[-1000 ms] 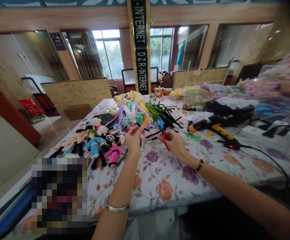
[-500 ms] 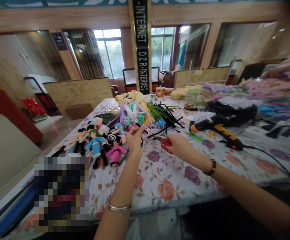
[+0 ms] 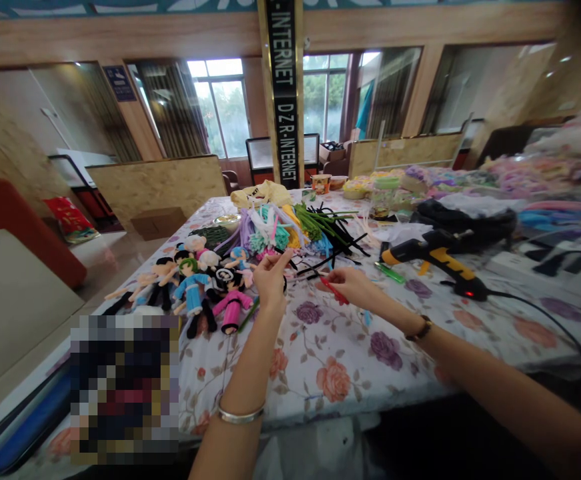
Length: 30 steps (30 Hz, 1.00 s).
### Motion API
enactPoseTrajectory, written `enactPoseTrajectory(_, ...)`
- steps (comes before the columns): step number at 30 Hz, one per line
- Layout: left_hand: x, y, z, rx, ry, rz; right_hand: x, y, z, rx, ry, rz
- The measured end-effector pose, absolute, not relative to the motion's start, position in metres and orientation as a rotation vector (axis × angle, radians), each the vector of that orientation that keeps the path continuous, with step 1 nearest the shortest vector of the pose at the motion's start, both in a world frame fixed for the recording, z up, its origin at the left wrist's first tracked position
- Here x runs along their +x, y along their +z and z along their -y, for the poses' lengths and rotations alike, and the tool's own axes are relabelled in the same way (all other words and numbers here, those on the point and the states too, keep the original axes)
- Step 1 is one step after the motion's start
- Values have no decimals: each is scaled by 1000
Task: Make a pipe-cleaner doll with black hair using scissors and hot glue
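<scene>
My left hand (image 3: 270, 283) is closed in a pinch above the table, index finger pointing forward. What it holds is small and dark and mostly hidden behind the fingers. To its right, my right hand (image 3: 349, 285) grips red-handled scissors (image 3: 334, 291), seen nearly edge-on, with the blades towards the left hand. Close to the left hand lie several small fuzzy dolls, one in a pink robe (image 3: 233, 303) and one in blue (image 3: 191, 288). Beyond both hands is a heap of coloured pipe cleaners (image 3: 270, 230), with black ones (image 3: 337, 250) at its right.
A black and yellow glue gun (image 3: 435, 257) with a lit red light lies at right, its cord trailing over the table edge. A green-handled tool (image 3: 389, 272) is beside it. Black plastic (image 3: 470, 223) and pastel fuzzy material (image 3: 535, 177) lie further back. A flowered cloth (image 3: 315, 360) covers the table.
My right hand has turned the scissors, so the red handles now show edge-on instead of as open loops. The left hand has barely moved. A co-worker's hand at far right has gone from sight.
</scene>
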<state>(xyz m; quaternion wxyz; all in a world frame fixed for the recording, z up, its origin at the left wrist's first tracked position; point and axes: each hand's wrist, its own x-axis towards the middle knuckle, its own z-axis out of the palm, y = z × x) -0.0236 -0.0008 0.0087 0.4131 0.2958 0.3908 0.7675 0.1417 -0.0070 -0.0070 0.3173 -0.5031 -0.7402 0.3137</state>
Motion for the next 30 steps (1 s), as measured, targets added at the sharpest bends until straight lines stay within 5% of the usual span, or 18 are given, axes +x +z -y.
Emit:
enactPoseTrajectory(11, -21, 9, 2, 781, 1847, -994, 146, -4, 13, -1376, 427, 2319)
enactPoseTrajectory(30, -13, 12, 11, 1119, 1575, -874, 140, 17, 19, -972, 1498, 1507)
